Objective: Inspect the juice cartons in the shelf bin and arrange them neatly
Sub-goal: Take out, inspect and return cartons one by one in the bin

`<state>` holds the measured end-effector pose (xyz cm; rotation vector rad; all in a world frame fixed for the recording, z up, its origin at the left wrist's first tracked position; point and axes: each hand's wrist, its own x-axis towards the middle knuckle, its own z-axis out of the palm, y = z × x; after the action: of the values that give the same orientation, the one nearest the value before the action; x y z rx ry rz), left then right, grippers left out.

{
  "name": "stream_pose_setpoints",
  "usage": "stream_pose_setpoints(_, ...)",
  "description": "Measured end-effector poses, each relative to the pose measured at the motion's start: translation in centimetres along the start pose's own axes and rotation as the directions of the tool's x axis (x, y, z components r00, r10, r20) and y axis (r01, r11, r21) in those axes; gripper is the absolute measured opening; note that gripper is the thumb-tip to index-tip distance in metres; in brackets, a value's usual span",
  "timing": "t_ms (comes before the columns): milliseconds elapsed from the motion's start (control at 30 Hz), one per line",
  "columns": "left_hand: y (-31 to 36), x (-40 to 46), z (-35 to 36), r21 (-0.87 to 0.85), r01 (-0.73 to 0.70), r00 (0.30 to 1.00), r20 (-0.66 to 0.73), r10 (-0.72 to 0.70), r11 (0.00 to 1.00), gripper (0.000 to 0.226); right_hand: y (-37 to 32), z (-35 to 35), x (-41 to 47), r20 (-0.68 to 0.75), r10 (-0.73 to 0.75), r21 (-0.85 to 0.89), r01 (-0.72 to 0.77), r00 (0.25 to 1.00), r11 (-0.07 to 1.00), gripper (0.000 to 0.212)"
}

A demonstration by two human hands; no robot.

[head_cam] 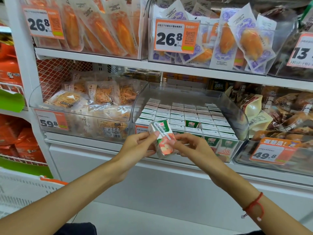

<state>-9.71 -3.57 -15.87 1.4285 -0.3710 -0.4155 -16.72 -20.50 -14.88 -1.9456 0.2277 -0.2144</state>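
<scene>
The person is holding one small juice carton [162, 139] in front of the clear shelf bin [243, 119], out of the bin and a little below its front edge. The left hand [137, 146] is gripping the carton on its left side, with the thumb lying on the front face and the other fingers curled behind it. The right hand [189, 146] is pinching the carton's right edge with bent fingers. So both hands are closed around the same box, and neither one is free. The carton is tilting, with its top leaning toward the left, and a little wrapped straw [160, 130] is showing stuck on the side that faces up. The other juice cartons [186, 114] are standing in tidy rows inside the bin, packed close together, with one green-fronted carton [191, 123] poking up in the middle. The box is looking small and light, easy for one hand to lift. Its walls are probably thin card, so a hard squeeze could dent it or push juice out at the top. Its smooth skin may be a bit slippery. The best place to hold it is likely on the two flat wide sides, near the middle, away from the straw so that it is not pulled off.
</scene>
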Motion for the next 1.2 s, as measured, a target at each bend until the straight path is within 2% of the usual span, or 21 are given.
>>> stream_pose_setpoints(133,0.2,0.1,-0.4,0.026,0.003,0.999,0.040,-0.004,1.000,0.021,0.0,-1.1,0.1,0.160,0.097,0.123,-0.118,0.982,0.985,0.027)
stream_pose_setpoints(267,0.2,-0.1,-0.2,0.078,-0.053,0.995,0.090,0.046,0.995,0.030,-0.2,-1.1,-0.1,0.287,0.098,0.213,-0.163,0.953,0.963,0.032)
stream_pose_setpoints(333,0.1,-0.1,-0.2,0.086,-0.077,0.994,0.086,0.070,0.993,0.032,-0.1,-1.1,-0.1,0.268,0.079,0.224,-0.142,0.960,0.964,0.033)
stream_pose_setpoints(533,-0.3,0.1,-0.3,0.050,-0.164,0.984,-0.055,0.167,0.985,0.028,0.5,-0.9,0.1,0.173,0.038,0.227,-0.077,0.984,0.971,0.021)
stream_pose_setpoints(733,-0.1,0.0,-0.3,0.136,-0.230,0.971,-0.029,0.236,0.964,0.037,1.0,-1.5,0.3,0.156,-0.032,0.160,0.007,0.987,0.987,0.036)
stream_pose_setpoints(800,0.0,0.0,-0.3,0.178,-0.241,0.968,-0.022,0.249,0.954,0.033,0.9,-1.4,0.1,0.064,-0.124,0.073,0.119,0.990,0.990,0.037)
stream_pose_setpoints(900,0.1,-0.2,-0.1,0.228,-0.279,0.960,0.026,0.280,0.933,0.028,0.7,-0.8,-0.3,-0.055,-0.348,-0.177,0.334,0.936,0.926,0.036)
stream_pose_setpoints(967,-0.1,-0.3,0.2,0.229,-0.293,0.953,-0.006,0.303,0.928,0.029,0.5,-0.2,-0.6,-0.085,-0.430,-0.305,0.388,0.899,0.870,0.038)
stream_pose_setpoints(1033,-0.1,-0.3,0.1,0.243,-0.283,0.950,-0.061,0.306,0.928,0.030,0.4,0.4,-0.8,-0.084,-0.452,-0.356,0.397,0.888,0.846,0.039)
stream_pose_setpoints(1100,0.1,-0.3,-0.2,0.257,-0.264,0.956,-0.056,0.287,0.930,0.031,0.2,0.7,-0.8,-0.066,-0.412,-0.302,0.376,0.909,0.876,0.037)
stream_pose_setpoints(1200,0.6,-0.4,-0.8,0.318,-0.312,0.947,0.024,0.321,0.895,0.047,-0.1,0.0,-0.7,0.031,-0.292,-0.042,0.293,0.956,0.955,0.021)
